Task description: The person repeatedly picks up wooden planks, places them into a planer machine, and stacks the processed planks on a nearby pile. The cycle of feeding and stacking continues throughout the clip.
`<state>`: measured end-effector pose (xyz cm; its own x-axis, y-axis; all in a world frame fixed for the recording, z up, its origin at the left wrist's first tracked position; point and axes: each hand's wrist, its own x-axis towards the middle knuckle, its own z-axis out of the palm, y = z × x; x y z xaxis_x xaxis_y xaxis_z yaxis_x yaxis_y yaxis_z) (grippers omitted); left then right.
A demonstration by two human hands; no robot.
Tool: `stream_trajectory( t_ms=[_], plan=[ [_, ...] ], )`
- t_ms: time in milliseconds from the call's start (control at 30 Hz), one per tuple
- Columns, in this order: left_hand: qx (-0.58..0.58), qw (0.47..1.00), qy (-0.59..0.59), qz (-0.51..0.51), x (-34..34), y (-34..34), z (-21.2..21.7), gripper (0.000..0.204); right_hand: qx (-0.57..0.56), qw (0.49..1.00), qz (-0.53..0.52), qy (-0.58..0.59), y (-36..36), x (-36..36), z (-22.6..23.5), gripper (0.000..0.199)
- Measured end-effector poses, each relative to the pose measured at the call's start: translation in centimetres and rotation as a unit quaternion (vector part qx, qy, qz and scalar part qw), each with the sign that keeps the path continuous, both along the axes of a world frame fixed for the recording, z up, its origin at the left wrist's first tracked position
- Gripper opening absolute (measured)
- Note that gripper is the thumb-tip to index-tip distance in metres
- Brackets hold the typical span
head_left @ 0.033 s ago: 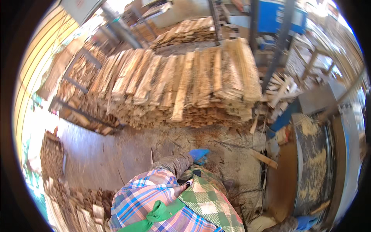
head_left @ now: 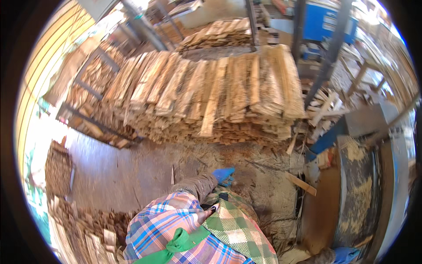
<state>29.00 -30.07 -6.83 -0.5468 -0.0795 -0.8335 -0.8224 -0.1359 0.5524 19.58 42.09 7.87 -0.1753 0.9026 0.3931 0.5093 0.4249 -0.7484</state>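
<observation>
My left hand [head_left: 224, 176], in a blue glove with a grey-brown sleeve, hangs in front of my plaid clothing [head_left: 198, 229] over the sawdust-covered floor. Its fingers are curled and I see nothing in them, though the grip is unclear. My right hand [head_left: 345, 254], also blue-gloved, shows only partly at the lower right edge beside a dark machine table [head_left: 358, 193]; its fingers are cut off. A large stack of split wooden slats [head_left: 211, 92] stands straight ahead, well beyond both hands.
A loose wooden piece [head_left: 301, 184] lies on the floor to the right of my left hand. Dark metal posts [head_left: 327, 57] rise right of the stack. Smaller wood piles [head_left: 59, 169] sit at the left; a blue machine [head_left: 323, 20] stands at the back.
</observation>
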Motion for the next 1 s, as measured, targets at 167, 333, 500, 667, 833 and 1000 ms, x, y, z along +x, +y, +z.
stream_trajectory(
  t_ms=[167, 333, 500, 667, 833, 1000],
  plan=[
    [-0.015, 0.901, 0.04, 0.432, 7.8, -11.6, 1.4, 0.075, -0.071, 0.829, 0.554, -0.017, -36.3, -4.5, 2.6, 0.037],
    [0.017, 0.839, 0.163, 0.519, 8.7, -24.5, 3.0, 0.078, -0.523, 0.498, 0.664, -0.194, -68.9, -2.4, -3.9, 0.067],
    [0.065, 0.881, 0.205, 0.421, 4.5, -32.0, 11.2, 0.084, -0.202, 0.56, 0.695, -0.404, -82.6, -4.5, -3.7, 0.079],
    [0.107, 0.881, 0.208, 0.412, 1.4, -35.6, 10.2, 0.078, -0.062, 0.533, 0.703, -0.467, -91.3, -4.0, 3.6, 0.072],
    [0.134, 0.894, 0.222, 0.364, -0.1, -35.5, 11.2, 0.061, -0.02, 0.509, 0.789, -0.344, -99.6, -5.3, 1.4, 0.095],
    [-0.004, 0.947, 0.294, 0.128, -2.8, -33.9, 16.5, 0.066, -0.094, 0.53, 0.701, -0.468, -103.2, -7.8, 4.5, 0.124]
  ],
)
